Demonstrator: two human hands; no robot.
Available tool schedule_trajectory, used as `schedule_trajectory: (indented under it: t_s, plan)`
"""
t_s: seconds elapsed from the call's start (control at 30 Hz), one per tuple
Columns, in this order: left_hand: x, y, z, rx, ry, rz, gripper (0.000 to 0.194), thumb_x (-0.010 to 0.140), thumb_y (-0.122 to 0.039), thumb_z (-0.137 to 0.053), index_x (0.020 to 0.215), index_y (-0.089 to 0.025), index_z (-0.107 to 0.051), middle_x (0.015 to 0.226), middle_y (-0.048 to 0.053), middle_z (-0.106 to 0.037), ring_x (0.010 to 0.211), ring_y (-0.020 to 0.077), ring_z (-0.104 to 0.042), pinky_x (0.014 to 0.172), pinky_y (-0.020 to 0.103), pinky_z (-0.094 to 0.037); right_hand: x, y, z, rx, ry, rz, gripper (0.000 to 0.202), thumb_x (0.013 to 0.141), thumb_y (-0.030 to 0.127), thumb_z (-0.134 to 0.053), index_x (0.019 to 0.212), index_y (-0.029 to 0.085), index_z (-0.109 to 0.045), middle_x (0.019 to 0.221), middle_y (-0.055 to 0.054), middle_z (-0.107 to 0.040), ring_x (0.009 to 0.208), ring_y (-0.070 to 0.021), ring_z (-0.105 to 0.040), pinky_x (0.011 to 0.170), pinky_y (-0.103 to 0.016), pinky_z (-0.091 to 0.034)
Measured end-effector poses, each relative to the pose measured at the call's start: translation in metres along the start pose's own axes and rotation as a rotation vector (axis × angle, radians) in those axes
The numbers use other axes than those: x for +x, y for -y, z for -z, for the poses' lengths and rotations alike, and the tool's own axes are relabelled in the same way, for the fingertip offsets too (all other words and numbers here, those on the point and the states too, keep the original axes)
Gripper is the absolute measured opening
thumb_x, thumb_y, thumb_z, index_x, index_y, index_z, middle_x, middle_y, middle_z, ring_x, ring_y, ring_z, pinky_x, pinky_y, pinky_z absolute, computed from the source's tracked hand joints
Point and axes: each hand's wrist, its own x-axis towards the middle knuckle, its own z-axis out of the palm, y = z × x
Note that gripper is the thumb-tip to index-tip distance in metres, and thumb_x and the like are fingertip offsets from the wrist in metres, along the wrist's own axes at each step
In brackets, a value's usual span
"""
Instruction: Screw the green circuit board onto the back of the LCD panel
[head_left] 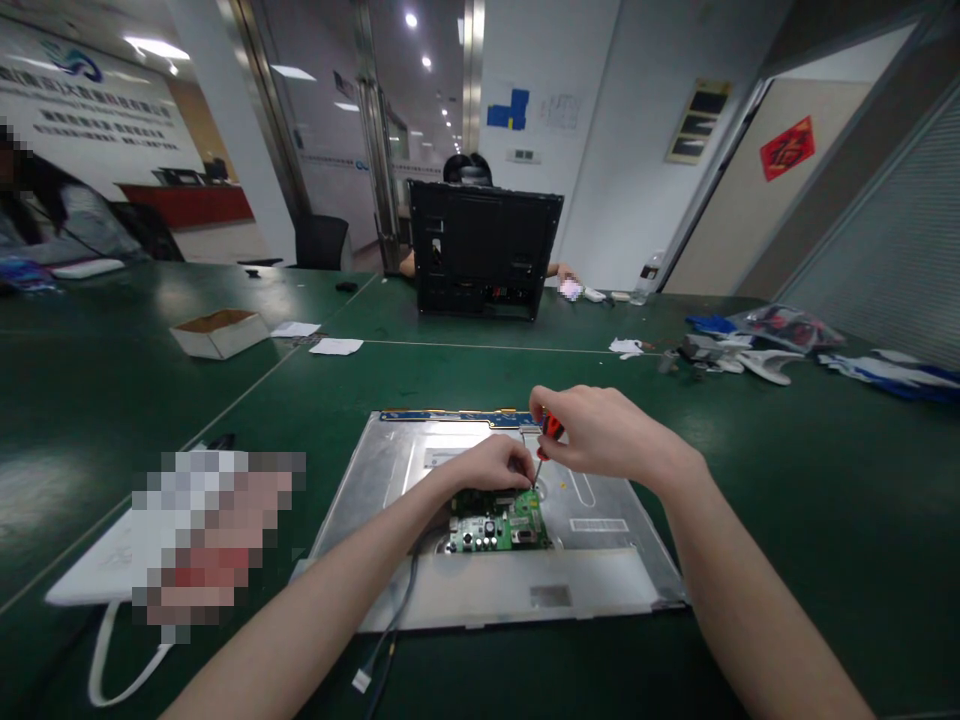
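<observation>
A flat metal display panel (615, 580) lies on the green table in front of me, with a green circuit board (499, 530) on its back. My right hand (592, 425) is closed round the red and black handle of a screwdriver (551, 427). Its thin shaft slants down to the upper right corner of the board. My left hand (495, 462) rests over the board's upper edge, its fingertips pressed together beside the screwdriver's tip. Whether they pinch a small part is hidden. A grey cable (403, 605) with a white plug runs off the panel's near edge.
Left of the panel lies a white device with a cable (105, 570), partly blurred out. Farther back are an open cardboard box (220, 333) and paper slips (336, 346). A black monitor housing (486, 250) stands opposite, a person behind it. Gloves (765, 365) lie at right.
</observation>
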Motion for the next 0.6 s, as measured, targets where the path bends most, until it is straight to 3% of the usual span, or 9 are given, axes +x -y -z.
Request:
schedule_trajectory:
  t_s: [0.2,0.3,0.4,0.5,0.6]
  plan:
    - [-0.0007,0.0008,0.0001,0.019,-0.023,-0.014,0.012,0.068,-0.012,-0.062,0.076,-0.013,-0.07,0.074,0.001,-0.068,0.069,0.0131,-0.06,0.065,0.021,-0.044,0.0004,-0.0024,0.0004,-0.021,-0.004,-0.017,0.024,0.085,0.046,-0.051,0.088,0.026,-0.063,0.074,-0.002,-0.065,0.065,-0.0171,-0.056,0.051,-0.026,-0.026]
    - [-0.0011,-0.0005,0.0004,0.022,-0.027,-0.009,0.011,0.068,-0.012,-0.062,0.076,-0.014,-0.07,0.074,0.001,-0.068,0.069,0.013,-0.06,0.065,0.021,-0.044,0.002,-0.0031,-0.0005,-0.028,-0.003,-0.024,0.024,0.087,0.042,-0.047,0.082,0.025,-0.063,0.071,-0.002,-0.064,0.063,-0.0165,-0.055,0.05,-0.026,-0.026]
    - [-0.0014,-0.0017,0.0008,0.009,-0.019,-0.015,0.012,0.068,-0.011,-0.061,0.076,-0.013,-0.07,0.072,0.001,-0.067,0.067,0.0128,-0.06,0.064,0.02,-0.044,0.0016,-0.0034,-0.001,-0.013,-0.007,-0.014,0.016,0.083,0.034,-0.051,0.091,0.024,-0.061,0.073,-0.002,-0.064,0.063,-0.0162,-0.055,0.051,-0.026,-0.027]
    - [-0.0015,-0.0017,0.0009,0.012,-0.021,-0.012,0.012,0.067,-0.01,-0.061,0.076,-0.013,-0.07,0.071,0.001,-0.067,0.067,0.0129,-0.06,0.062,0.02,-0.043,0.0002,-0.0037,-0.0004,0.021,-0.001,0.004,0.021,0.077,0.029,-0.056,0.097,0.023,-0.057,0.077,-0.002,-0.065,0.065,-0.016,-0.056,0.051,-0.026,-0.028]
    - [-0.0015,-0.0016,0.0007,0.01,-0.02,-0.008,0.013,0.067,-0.01,-0.061,0.076,-0.013,-0.07,0.071,0.001,-0.067,0.067,0.0131,-0.06,0.064,0.021,-0.044,0.0009,-0.0034,0.0002,0.008,0.0,-0.002,0.022,0.078,0.038,-0.058,0.096,0.024,-0.059,0.078,-0.002,-0.065,0.067,-0.0171,-0.057,0.051,-0.026,-0.028]
